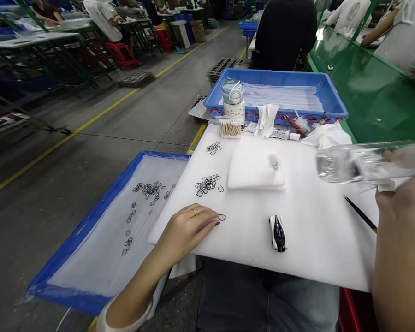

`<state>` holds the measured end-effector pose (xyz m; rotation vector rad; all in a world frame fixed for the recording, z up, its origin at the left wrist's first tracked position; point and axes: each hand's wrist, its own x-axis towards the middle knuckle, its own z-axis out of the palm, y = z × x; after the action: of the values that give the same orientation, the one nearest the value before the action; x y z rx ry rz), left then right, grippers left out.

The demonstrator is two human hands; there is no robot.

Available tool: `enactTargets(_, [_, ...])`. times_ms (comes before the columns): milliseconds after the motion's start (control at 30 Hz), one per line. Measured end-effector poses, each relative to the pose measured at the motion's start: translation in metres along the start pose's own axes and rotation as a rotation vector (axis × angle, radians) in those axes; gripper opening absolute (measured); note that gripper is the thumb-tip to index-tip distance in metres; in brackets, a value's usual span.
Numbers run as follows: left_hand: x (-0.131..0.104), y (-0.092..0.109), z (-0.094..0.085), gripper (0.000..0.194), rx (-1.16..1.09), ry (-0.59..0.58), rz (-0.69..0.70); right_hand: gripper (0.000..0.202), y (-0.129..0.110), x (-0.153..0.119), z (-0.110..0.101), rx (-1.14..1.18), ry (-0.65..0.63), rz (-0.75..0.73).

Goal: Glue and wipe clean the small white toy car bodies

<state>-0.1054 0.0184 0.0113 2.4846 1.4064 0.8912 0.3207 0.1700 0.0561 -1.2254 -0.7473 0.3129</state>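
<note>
Rings [207, 184] are being sorted: left hand [186, 230] presses one ring [222, 217] flat-fingered, right hand [401, 203] grips a clear bottle [366, 162]. Next, slide it gently.

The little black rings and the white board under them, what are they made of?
The black rings look like thin, bendy rubber or plastic, though they are too small to tell. The white board looks like soft matte foam, with thick edges.
</note>
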Motion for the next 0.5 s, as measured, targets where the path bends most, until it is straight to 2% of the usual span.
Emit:
enactTargets(67, [0.002, 0.002, 0.001, 0.015, -0.001, -0.031, -0.012, 0.01, 0.004, 0.001, -0.004, 0.173, 0.1, 0.347])
enactTargets(100, [0.004, 0.003, 0.002, 0.016, 0.004, -0.048, -0.015, 0.012, 0.003, -0.001, -0.006, 0.244, 0.088, 0.463])
enactTargets(133, [0.005, 0.005, 0.003, 0.016, 0.01, -0.065, -0.018, 0.017, 0.0, -0.005, -0.007, 0.289, 0.036, 0.518])
enactTargets(200, [0.008, 0.006, 0.004, 0.016, 0.024, -0.097, -0.032, 0.027, -0.008, -0.014, -0.008, 0.343, -0.049, 0.548])
enactTargets(300, [0.012, 0.008, 0.003, 0.022, 0.044, -0.151, -0.096, 0.039, -0.021, -0.026, -0.007, 0.383, -0.012, 0.606])
enactTargets(500, [0.024, 0.01, -0.001, 0.027, 0.062, -0.311, -0.254, 0.033, -0.032, -0.034, -0.003, 0.511, -0.027, 0.657])
